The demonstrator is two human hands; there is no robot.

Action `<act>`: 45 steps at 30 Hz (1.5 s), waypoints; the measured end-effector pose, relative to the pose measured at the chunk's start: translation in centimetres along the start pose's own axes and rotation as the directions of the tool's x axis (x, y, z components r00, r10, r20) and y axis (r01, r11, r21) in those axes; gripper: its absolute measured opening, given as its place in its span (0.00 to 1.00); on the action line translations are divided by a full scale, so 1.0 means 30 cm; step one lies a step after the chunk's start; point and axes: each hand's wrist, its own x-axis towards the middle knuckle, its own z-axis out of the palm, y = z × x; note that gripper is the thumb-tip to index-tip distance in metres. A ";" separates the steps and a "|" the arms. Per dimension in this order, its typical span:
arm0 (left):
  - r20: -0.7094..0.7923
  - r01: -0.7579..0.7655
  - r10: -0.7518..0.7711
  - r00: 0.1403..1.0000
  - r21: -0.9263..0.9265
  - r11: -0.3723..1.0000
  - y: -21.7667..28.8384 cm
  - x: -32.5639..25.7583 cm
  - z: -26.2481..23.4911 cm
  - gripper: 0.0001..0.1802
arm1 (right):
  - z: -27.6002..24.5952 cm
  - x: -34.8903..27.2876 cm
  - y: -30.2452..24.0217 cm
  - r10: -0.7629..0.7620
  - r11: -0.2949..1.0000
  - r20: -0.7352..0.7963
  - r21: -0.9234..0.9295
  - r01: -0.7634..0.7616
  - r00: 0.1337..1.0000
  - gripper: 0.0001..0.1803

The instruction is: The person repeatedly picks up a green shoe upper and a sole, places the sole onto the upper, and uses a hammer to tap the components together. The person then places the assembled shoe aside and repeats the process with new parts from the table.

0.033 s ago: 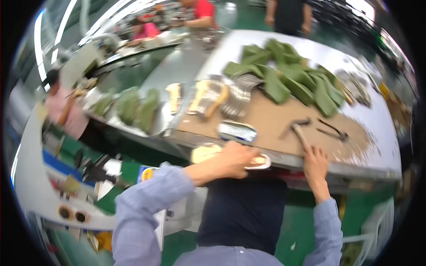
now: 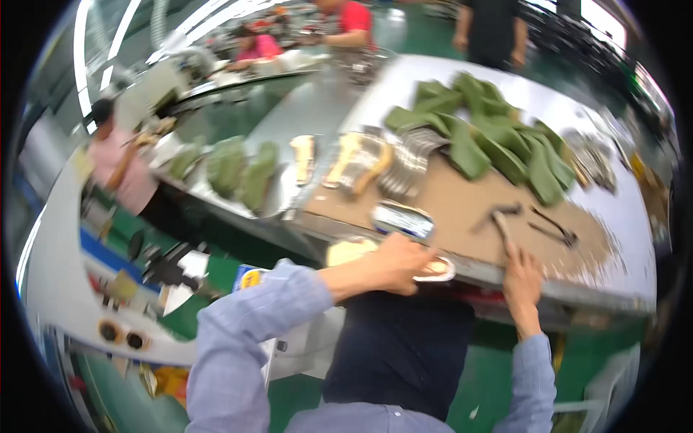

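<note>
Along the table's near edge lies a pale yellow, sole-shaped piece (image 2: 350, 251) with a white rim at its right end. My left hand (image 2: 404, 265) is closed over its middle and hides that part. Farther right, my right hand (image 2: 523, 280) wraps round the wooden handle of a hammer (image 2: 502, 225), whose dark head rests over the brown board. Just beyond my left hand sits a blue-and-white oblong container (image 2: 403, 219). A pair of dark pincers (image 2: 554, 229) lies with its handles spread, right of the hammer.
A brown board (image 2: 462, 206) covers part of the white table (image 2: 624, 209). Green fabric boot uppers (image 2: 498, 137) are heaped at the back, near stacked grey curved pieces (image 2: 411, 162). Green uppers (image 2: 242, 169) stand on a left-hand bench. Co-workers (image 2: 119, 162) are around the room.
The whole scene has shifted slightly rightward in the picture. Both hands keep their grips, with no clear movement against the table.
</note>
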 end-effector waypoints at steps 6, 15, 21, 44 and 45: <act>-0.395 -0.029 -0.475 0.786 -0.791 0.611 -0.201 -0.221 -0.229 0.41 | -0.010 -0.032 -0.002 0.031 0.999 -0.071 0.031 -0.029 0.997 0.23; -0.358 -0.018 -0.924 -0.136 -0.931 0.364 -0.632 -0.621 0.244 0.30 | -0.018 -0.005 -0.037 0.053 0.995 -0.037 0.082 -0.049 0.998 0.23; -0.492 0.360 -0.860 -0.137 -0.833 0.420 -0.643 -0.632 0.386 0.26 | -0.027 -0.009 -0.016 0.075 0.995 -0.010 0.059 -0.075 0.997 0.23; -0.499 0.847 -0.848 0.178 -0.361 0.390 -1.244 -0.105 0.240 0.30 | -0.075 0.016 -0.043 0.104 0.991 -0.038 0.093 -0.100 0.994 0.22; -0.522 0.868 -0.841 0.141 -0.343 0.358 -1.257 -0.085 0.251 0.33 | -0.083 0.019 -0.046 0.103 0.991 -0.033 0.094 -0.099 0.994 0.22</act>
